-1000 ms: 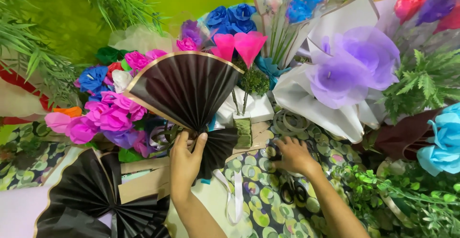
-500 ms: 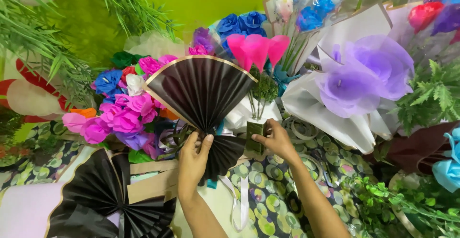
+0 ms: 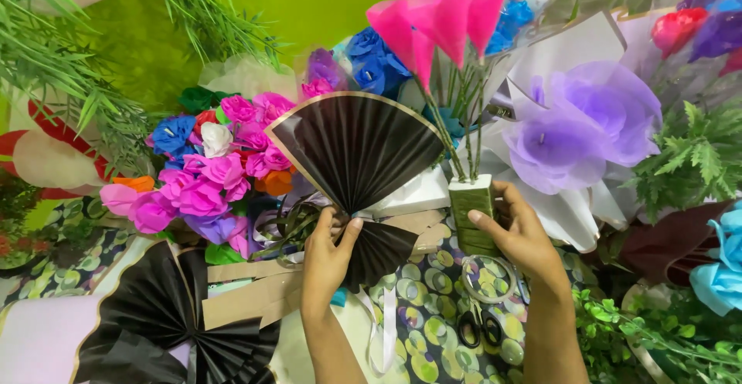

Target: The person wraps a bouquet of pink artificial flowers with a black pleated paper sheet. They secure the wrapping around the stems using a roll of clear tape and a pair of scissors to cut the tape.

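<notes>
Left hand (image 3: 328,249) pinches the waist of a black pleated fan (image 3: 357,160), fingers closed on it, held upright over the patterned table (image 3: 433,330). Right hand (image 3: 516,233) grips a green block (image 3: 473,214) bearing pink flowers (image 3: 440,17) on stems. Scissors (image 3: 469,328) lie below; another fan (image 3: 174,322) lower left.

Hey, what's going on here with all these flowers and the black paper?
A person is working at a table crowded with paper flowers. The left hand pinches a pleated black paper fan at its waist and holds it upright. The right hand grips a green block with pink flowers on stems standing in it, right beside the fan. Scissors and a second black fan lie on the table.
</notes>
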